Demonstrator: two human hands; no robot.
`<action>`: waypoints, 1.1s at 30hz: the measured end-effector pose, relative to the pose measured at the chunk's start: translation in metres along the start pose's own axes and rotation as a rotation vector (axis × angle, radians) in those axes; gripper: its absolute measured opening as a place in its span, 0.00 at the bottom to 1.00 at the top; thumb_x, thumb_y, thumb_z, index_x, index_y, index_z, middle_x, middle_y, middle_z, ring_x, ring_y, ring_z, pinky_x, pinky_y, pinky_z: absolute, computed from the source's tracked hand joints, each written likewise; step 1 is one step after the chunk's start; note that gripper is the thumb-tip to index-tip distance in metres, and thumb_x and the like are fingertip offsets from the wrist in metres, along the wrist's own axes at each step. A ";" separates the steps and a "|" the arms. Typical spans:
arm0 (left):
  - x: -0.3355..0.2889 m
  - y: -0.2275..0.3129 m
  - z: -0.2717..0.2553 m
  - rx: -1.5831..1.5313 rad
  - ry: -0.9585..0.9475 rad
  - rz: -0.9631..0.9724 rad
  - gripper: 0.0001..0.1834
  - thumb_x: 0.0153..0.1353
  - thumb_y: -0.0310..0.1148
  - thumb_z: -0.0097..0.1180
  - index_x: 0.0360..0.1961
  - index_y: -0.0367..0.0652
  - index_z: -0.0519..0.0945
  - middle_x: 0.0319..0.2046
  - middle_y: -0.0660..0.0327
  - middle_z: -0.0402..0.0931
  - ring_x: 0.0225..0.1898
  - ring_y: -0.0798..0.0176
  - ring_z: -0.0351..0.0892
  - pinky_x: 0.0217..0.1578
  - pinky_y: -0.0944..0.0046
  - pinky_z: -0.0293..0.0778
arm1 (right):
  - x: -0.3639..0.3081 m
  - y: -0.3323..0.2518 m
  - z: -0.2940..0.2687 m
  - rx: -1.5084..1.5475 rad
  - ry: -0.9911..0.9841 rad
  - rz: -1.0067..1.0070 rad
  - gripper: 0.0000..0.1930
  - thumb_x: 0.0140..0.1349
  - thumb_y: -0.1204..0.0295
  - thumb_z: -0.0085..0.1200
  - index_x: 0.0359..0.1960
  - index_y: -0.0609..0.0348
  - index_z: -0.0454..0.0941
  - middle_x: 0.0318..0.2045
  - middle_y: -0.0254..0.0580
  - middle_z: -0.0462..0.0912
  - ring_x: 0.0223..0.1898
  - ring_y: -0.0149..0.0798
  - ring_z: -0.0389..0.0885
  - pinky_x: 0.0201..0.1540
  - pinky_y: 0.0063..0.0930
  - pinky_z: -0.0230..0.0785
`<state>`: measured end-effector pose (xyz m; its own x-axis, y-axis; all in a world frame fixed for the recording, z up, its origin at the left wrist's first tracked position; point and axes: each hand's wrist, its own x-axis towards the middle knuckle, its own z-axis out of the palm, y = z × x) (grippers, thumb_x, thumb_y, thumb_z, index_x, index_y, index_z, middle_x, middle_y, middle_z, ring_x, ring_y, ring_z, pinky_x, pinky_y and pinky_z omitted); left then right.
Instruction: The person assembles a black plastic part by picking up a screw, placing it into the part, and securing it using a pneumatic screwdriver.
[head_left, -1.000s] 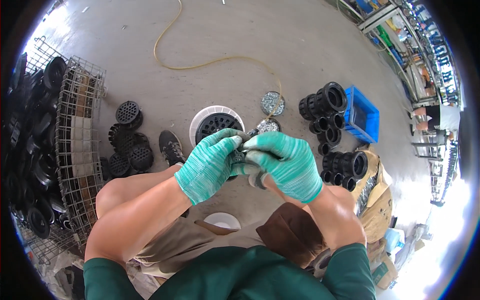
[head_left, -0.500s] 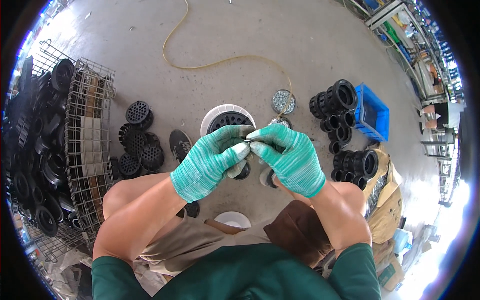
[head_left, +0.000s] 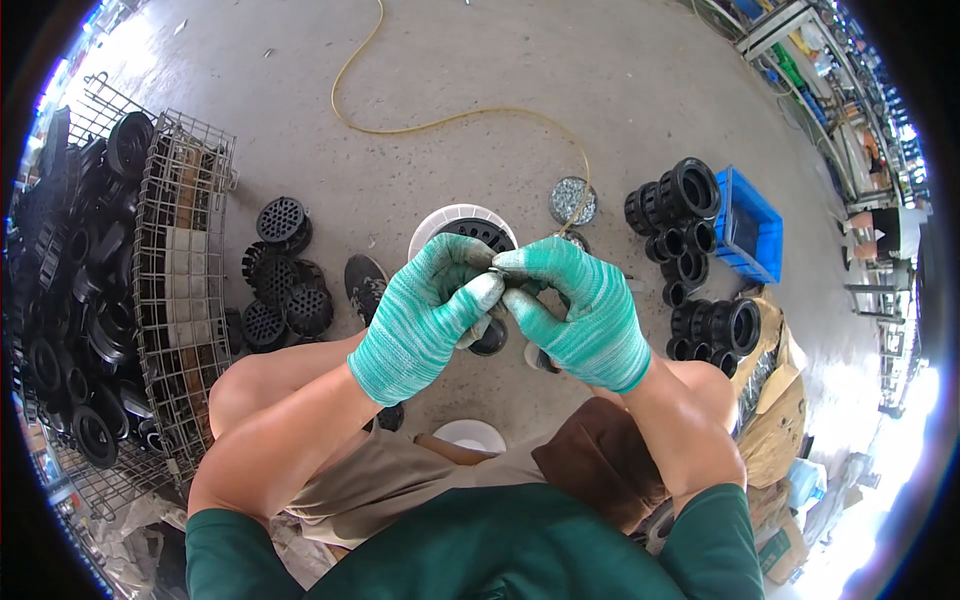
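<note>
In green-and-white knit gloves, my left hand (head_left: 425, 315) and my right hand (head_left: 585, 310) meet fingertip to fingertip in front of me. Both are closed in a pinch round something tiny with a pale glint, too small and covered to name. Just beyond them, partly hidden by the gloves, a black slotted round grate (head_left: 478, 232) sits on a white round base (head_left: 432, 226). A round tin of small silvery metal pieces (head_left: 572, 198) stands past my right hand. A dark rounded object (head_left: 489, 340) shows below the fingers.
Black round grates (head_left: 283, 222) pile up on the floor at left, beside a wire cage (head_left: 185, 280) full of black parts. Black ring fittings (head_left: 690, 190) stack at right near a blue crate (head_left: 750, 225). A yellowish hose (head_left: 450, 118) crosses the floor toward the tin.
The fingertips have shifted slightly against each other and stay pinched together. The whole scene has moved a little to the right in the picture.
</note>
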<state>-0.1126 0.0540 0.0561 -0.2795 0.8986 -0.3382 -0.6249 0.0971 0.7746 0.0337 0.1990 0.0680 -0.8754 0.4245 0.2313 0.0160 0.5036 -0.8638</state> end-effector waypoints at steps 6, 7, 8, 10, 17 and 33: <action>-0.001 0.008 0.004 0.045 0.047 -0.069 0.12 0.71 0.35 0.60 0.50 0.41 0.77 0.32 0.65 0.78 0.29 0.76 0.74 0.27 0.75 0.68 | 0.003 0.006 -0.004 0.019 -0.074 -0.001 0.19 0.56 0.75 0.69 0.51 0.56 0.81 0.42 0.44 0.86 0.41 0.43 0.88 0.45 0.32 0.80; -0.001 0.008 0.001 0.060 0.023 -0.075 0.12 0.71 0.36 0.60 0.49 0.42 0.77 0.31 0.65 0.78 0.29 0.76 0.74 0.27 0.75 0.68 | 0.002 0.008 -0.004 0.012 -0.072 -0.004 0.20 0.56 0.74 0.70 0.51 0.56 0.81 0.41 0.44 0.86 0.41 0.43 0.88 0.44 0.32 0.80; 0.000 0.008 -0.001 0.075 -0.001 -0.081 0.12 0.71 0.37 0.60 0.48 0.42 0.78 0.31 0.65 0.78 0.29 0.76 0.75 0.27 0.75 0.68 | 0.002 0.008 -0.003 0.011 -0.071 -0.003 0.20 0.56 0.74 0.70 0.51 0.56 0.81 0.41 0.44 0.86 0.41 0.43 0.88 0.44 0.32 0.80; -0.001 0.008 -0.002 0.095 -0.011 -0.076 0.12 0.71 0.38 0.59 0.47 0.42 0.78 0.31 0.65 0.78 0.30 0.75 0.75 0.28 0.74 0.69 | 0.000 0.007 0.000 -0.025 -0.047 0.028 0.20 0.56 0.73 0.71 0.51 0.55 0.82 0.39 0.45 0.87 0.38 0.39 0.88 0.43 0.29 0.80; -0.003 0.010 0.005 0.222 -0.027 0.033 0.15 0.72 0.44 0.57 0.45 0.43 0.76 0.28 0.65 0.78 0.23 0.76 0.71 0.23 0.74 0.69 | -0.004 0.003 0.003 0.414 0.013 0.318 0.12 0.63 0.75 0.66 0.48 0.60 0.83 0.37 0.38 0.88 0.35 0.25 0.83 0.41 0.21 0.78; -0.001 0.009 -0.002 0.896 0.070 0.409 0.15 0.63 0.28 0.66 0.52 0.40 0.84 0.32 0.66 0.83 0.29 0.79 0.73 0.31 0.73 0.74 | -0.001 0.003 0.000 1.002 -0.088 0.553 0.10 0.69 0.74 0.59 0.49 0.56 0.73 0.41 0.36 0.81 0.38 0.29 0.82 0.37 0.24 0.77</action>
<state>-0.1196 0.0529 0.0626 -0.4118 0.9105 0.0374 0.3047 0.0989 0.9473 0.0344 0.2002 0.0652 -0.8999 0.3270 -0.2887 0.0518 -0.5771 -0.8150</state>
